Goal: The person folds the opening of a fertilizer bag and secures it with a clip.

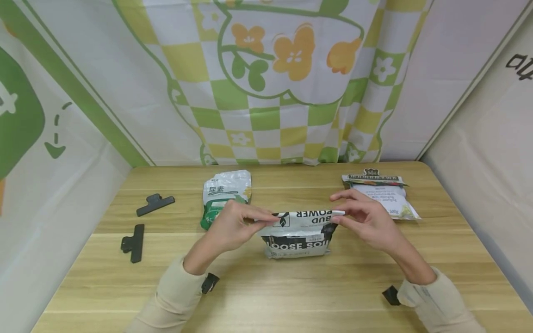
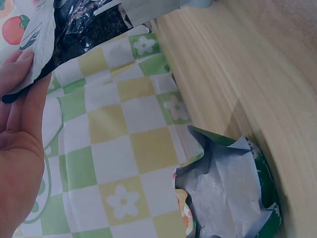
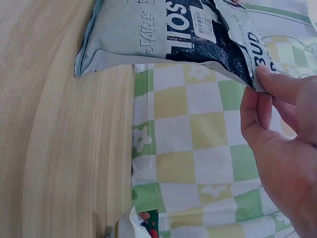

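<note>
A black and white soil bag [image 1: 297,245], printed "LOOSE SOIL", stands upright at the middle of the table. Its top edge is folded over toward the front, so "BUD POWER" reads upside down. My left hand [image 1: 237,225] pinches the left end of the fold between thumb and fingers. At the other end my right hand [image 1: 372,222] pinches the fold's corner, thumb in front. In the right wrist view the bag [image 3: 148,34] shows a barcode label, with the right hand [image 3: 282,124] on its corner. The left hand [image 2: 22,119] grips the opposite corner in the left wrist view.
A green and white bag [image 1: 226,192] lies behind the left hand; its mouth gapes in the left wrist view. Two black clips [image 1: 155,204] lie at the left. A white bag [image 1: 387,199] with a clip [image 1: 370,175] across its top lies at the back right.
</note>
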`<state>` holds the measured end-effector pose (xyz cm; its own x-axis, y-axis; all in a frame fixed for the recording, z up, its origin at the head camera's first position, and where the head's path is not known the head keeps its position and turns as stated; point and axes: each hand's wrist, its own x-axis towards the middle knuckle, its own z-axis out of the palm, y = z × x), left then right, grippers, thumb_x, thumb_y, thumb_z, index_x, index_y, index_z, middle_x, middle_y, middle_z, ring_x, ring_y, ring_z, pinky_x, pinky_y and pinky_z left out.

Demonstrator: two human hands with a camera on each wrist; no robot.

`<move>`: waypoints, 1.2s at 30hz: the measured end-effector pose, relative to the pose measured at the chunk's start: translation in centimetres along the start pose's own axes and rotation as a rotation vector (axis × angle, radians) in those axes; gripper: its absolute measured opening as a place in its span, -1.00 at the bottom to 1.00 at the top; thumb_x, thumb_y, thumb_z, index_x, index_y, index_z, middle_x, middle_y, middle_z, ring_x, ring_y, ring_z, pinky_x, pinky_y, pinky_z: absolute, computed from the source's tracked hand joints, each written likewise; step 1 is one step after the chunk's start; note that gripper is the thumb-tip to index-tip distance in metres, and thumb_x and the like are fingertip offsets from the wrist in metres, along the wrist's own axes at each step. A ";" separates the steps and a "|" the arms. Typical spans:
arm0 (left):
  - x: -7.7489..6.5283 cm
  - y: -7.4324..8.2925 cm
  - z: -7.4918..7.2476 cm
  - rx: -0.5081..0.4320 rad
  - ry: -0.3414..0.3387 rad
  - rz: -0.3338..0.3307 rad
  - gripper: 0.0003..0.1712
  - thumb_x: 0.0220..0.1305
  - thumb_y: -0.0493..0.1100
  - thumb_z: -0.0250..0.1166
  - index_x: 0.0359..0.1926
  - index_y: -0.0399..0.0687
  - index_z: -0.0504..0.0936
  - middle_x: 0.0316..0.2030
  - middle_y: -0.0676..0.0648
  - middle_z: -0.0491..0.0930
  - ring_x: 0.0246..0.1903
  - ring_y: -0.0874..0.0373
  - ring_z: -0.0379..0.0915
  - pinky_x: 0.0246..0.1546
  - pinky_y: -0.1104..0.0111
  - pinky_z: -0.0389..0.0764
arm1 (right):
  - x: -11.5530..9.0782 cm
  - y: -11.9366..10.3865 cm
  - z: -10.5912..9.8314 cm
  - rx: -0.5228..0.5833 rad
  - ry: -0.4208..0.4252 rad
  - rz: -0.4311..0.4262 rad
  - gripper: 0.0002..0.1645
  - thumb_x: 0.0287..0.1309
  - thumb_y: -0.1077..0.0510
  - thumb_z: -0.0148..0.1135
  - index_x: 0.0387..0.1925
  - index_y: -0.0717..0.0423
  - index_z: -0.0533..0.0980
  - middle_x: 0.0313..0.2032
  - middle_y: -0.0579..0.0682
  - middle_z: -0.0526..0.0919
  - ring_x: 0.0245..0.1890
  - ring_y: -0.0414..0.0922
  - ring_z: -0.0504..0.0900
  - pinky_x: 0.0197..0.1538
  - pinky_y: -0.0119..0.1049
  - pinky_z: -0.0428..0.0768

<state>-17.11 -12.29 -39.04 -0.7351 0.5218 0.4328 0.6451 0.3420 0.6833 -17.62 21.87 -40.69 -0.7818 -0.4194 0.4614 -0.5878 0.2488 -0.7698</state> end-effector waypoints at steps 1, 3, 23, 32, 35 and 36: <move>0.0 0.0 0.0 0.010 0.008 0.006 -0.78 0.24 -0.44 0.45 -0.17 -0.11 0.88 -0.14 -0.16 0.84 -0.15 0.00 0.84 -0.64 0.52 0.36 | 0.0 0.0 0.0 -0.004 -0.007 0.006 -0.75 0.19 0.49 0.40 -0.16 0.18 0.75 0.06 -0.06 0.69 -0.08 -0.35 0.65 -0.15 -0.57 0.65; 0.0 0.0 0.1 0.028 0.021 0.010 -0.78 0.26 -0.44 0.43 -0.18 -0.10 0.88 -0.14 -0.16 0.85 -0.21 0.05 0.84 -0.60 0.53 0.43 | 0.1 0.0 -0.1 -0.005 -0.015 0.048 -0.79 0.23 0.45 0.39 -0.21 0.13 0.74 -0.02 0.01 0.75 -0.12 -0.37 0.68 -0.17 -0.55 0.68; -0.2 0.2 -0.4 0.009 0.010 -0.175 -0.74 0.34 -0.29 0.43 0.04 -0.11 0.81 -0.04 -0.15 0.83 -0.48 0.23 0.66 -0.56 0.49 0.50 | 0.2 0.3 0.1 0.022 0.055 0.223 -0.78 0.17 0.35 0.50 -0.11 0.24 0.77 -0.27 -0.37 0.83 -0.37 -0.25 0.81 -0.30 -0.39 0.75; -0.7 0.1 -0.8 0.003 0.013 -0.143 -0.75 0.31 -0.32 0.46 0.00 -0.14 0.82 -0.11 -0.17 0.84 -0.46 0.27 0.66 -0.53 0.50 0.54 | -0.4 0.4 0.2 0.156 0.073 0.287 -0.77 0.15 0.38 0.50 -0.12 0.32 0.76 -0.23 -0.30 0.86 -0.31 -0.25 0.83 -0.21 -0.32 0.80; -0.8 0.2 -0.9 0.008 0.007 -0.132 -0.76 0.31 -0.32 0.46 -0.01 -0.15 0.82 -0.12 -0.18 0.85 -0.47 0.26 0.64 -0.50 0.49 0.57 | -0.5 0.5 0.4 0.271 0.091 0.285 -0.78 0.14 0.46 0.46 -0.15 0.33 0.76 -0.23 -0.25 0.87 -0.31 -0.23 0.85 -0.16 -0.30 0.81; -0.8 0.2 -1.0 0.010 0.005 -0.136 -0.76 0.31 -0.32 0.46 -0.01 -0.14 0.82 -0.12 -0.17 0.85 -0.47 0.26 0.64 -0.49 0.49 0.58 | -0.6 0.5 0.5 0.303 0.095 0.282 -0.78 0.13 0.48 0.45 -0.16 0.32 0.76 -0.24 -0.23 0.87 -0.32 -0.23 0.85 -0.15 -0.29 0.81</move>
<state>-16.61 -13.41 -38.66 -0.8169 0.4659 0.3399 0.5416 0.4171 0.7299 -17.37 21.79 -41.55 -0.9271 -0.2862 0.2421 -0.2719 0.0688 -0.9599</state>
